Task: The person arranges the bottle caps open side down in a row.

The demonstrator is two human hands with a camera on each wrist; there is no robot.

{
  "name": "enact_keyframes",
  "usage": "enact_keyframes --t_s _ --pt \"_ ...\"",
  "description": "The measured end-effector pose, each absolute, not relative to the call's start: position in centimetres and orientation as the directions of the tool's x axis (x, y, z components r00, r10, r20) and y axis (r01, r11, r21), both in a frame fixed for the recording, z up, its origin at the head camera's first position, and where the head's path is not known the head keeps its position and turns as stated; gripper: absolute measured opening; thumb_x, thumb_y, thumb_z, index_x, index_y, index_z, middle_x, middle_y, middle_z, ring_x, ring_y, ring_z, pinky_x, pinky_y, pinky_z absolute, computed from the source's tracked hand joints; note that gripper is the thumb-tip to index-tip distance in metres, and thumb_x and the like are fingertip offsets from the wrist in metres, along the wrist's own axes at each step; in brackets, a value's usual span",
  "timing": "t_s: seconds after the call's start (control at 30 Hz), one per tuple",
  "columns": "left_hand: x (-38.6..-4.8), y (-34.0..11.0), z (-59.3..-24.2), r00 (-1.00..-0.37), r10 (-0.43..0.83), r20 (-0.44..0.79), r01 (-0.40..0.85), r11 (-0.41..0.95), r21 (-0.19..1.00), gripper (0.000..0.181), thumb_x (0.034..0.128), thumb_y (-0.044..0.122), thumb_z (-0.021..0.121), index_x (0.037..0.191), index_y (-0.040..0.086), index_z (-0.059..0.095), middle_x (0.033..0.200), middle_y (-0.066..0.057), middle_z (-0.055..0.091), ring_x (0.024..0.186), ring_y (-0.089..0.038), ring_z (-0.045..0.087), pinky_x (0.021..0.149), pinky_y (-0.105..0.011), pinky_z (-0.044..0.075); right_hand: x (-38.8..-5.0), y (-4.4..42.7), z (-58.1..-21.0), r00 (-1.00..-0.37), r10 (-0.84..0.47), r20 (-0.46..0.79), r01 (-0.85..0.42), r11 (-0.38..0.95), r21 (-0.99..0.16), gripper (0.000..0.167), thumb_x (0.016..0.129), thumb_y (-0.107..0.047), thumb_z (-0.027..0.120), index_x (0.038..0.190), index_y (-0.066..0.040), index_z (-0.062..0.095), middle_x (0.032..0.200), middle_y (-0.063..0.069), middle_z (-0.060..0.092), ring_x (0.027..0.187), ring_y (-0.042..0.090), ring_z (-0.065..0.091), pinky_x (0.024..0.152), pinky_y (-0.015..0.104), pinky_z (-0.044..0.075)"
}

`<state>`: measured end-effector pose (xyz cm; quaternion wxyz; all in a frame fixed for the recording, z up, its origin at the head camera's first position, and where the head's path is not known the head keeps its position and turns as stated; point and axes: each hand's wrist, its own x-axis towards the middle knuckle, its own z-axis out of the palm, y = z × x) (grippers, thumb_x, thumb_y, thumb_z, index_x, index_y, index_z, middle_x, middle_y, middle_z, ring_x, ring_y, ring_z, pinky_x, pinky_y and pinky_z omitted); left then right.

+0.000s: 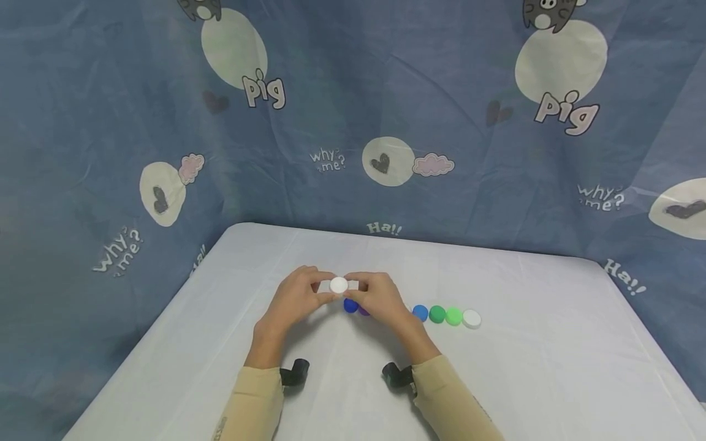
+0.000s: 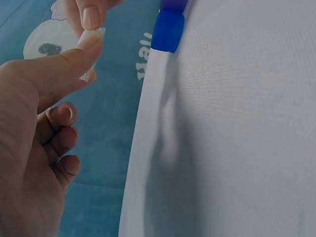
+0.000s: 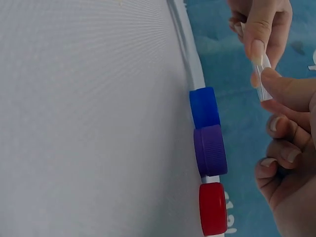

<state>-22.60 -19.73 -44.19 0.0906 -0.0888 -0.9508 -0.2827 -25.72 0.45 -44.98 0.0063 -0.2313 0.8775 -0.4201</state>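
A small white round cap (image 1: 339, 285) is held up above the table between both hands. My left hand (image 1: 298, 295) pinches its left side with thumb and forefinger. From the right, my right hand (image 1: 382, 297) pinches the other side the same way. Edge-on, the white cap (image 3: 263, 79) looks thin and partly translucent in the right wrist view. The other fingers of each hand are curled in. Just below the hands lie a blue cap (image 1: 350, 305) and a purple cap (image 3: 210, 150), with a red cap (image 3: 213, 209) beyond them; my right hand hides part of this row in the head view.
The row continues rightward with a lighter blue cap (image 1: 420, 313), a dark green cap (image 1: 437, 314), a light green cap (image 1: 454, 316) and another white cap (image 1: 471, 319). A white cloth covers the table (image 1: 551, 355). Behind it hangs a blue patterned curtain (image 1: 331, 79).
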Motion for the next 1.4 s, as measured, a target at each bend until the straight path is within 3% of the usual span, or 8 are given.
enact_keyframes --t_s 0.87,1.0,1.17,1.27,1.4 --pt "-22.8 -19.8 -45.0 -0.977 0.124 0.176 0.196 0.848 0.492 0.031 0.0781 0.034 0.083 0.106 0.022 0.078 0.070 0.003 0.054 0.069 -0.015 0.046 0.061 -0.030 0.037 -25.6 -0.7 -45.5 -0.883 -0.439 0.167 -0.448 0.679 -0.582 0.026 0.087 -0.030 0.074 0.110 -0.019 0.076 0.057 -0.008 0.055 0.051 0.006 0.045 0.048 0.024 0.036" --pt "-22.7 -19.7 -45.1 -0.986 0.107 0.131 0.158 0.862 0.481 0.031 0.0789 0.033 0.081 0.107 0.021 0.078 0.075 0.003 0.059 0.071 -0.015 0.048 0.062 -0.030 0.039 -25.6 -0.9 -45.6 -0.879 -0.455 0.145 -0.452 0.696 -0.558 0.026 0.087 -0.030 0.074 0.110 -0.018 0.076 0.063 -0.008 0.061 0.054 0.007 0.048 0.050 0.024 0.038" --pt "-22.7 -19.5 -45.3 -0.993 0.073 0.095 0.109 0.881 0.460 0.032 0.0783 0.035 0.080 0.106 0.020 0.078 0.088 0.002 0.067 0.079 -0.015 0.054 0.069 -0.033 0.045 -25.4 -1.2 -45.5 -0.879 -0.459 0.126 -0.454 0.729 -0.512 0.026 0.087 -0.029 0.075 0.109 -0.018 0.077 0.089 -0.003 0.076 0.069 0.010 0.059 0.062 0.029 0.047" --pt "-22.8 -19.4 -45.4 -0.994 0.062 0.085 0.094 0.889 0.449 0.032 0.0778 0.035 0.081 0.106 0.020 0.078 0.092 0.001 0.069 0.081 -0.015 0.056 0.073 -0.035 0.047 -25.4 -1.3 -45.5 -0.884 -0.450 0.126 -0.452 0.755 -0.475 0.026 0.086 -0.032 0.075 0.109 -0.019 0.077 0.102 -0.002 0.077 0.083 0.015 0.067 0.073 0.035 0.053" --pt "-22.9 -19.3 -45.8 -0.995 0.069 0.073 0.094 0.895 0.436 0.032 0.0768 0.034 0.082 0.105 0.019 0.079 0.092 0.002 0.070 0.080 -0.015 0.056 0.073 -0.035 0.047 -25.2 -1.4 -45.6 -0.888 -0.443 0.120 -0.447 0.773 -0.450 0.028 0.086 -0.034 0.075 0.109 -0.019 0.077 0.106 0.000 0.077 0.095 0.020 0.071 0.080 0.040 0.054"
